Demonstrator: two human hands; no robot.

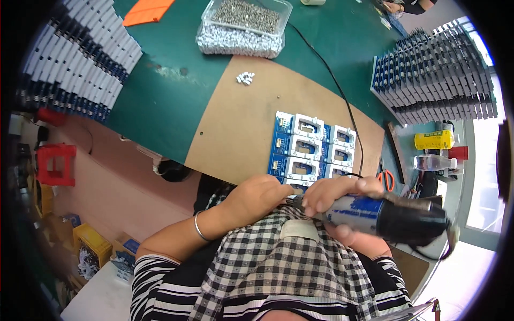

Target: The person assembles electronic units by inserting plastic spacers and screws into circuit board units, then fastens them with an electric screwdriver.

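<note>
My right hand (333, 195) is wrapped round a grey, blue and black electric screwdriver (393, 218), lying nearly level with its tip toward the left. My left hand (256, 197) is closed, fingertips pinched beside the tip at the near edge of a circuit board panel (280, 124). What those fingers hold is hidden. The blue panel carries two columns of white plastic frames (305, 146) with rectangular openings. My hands cover its nearest part. Panel and hands are at the near edge of a brown board (230, 128).
Small white parts (245, 78) lie loose on the brown board. Behind stands a clear tub (243, 18) of metal screws above white pieces. Stacked panels rise at left (75, 59) and right (433, 75). A black cable (334, 80) crosses the table; orange-handled scissors (386, 181) and bottles (433, 140) are at right.
</note>
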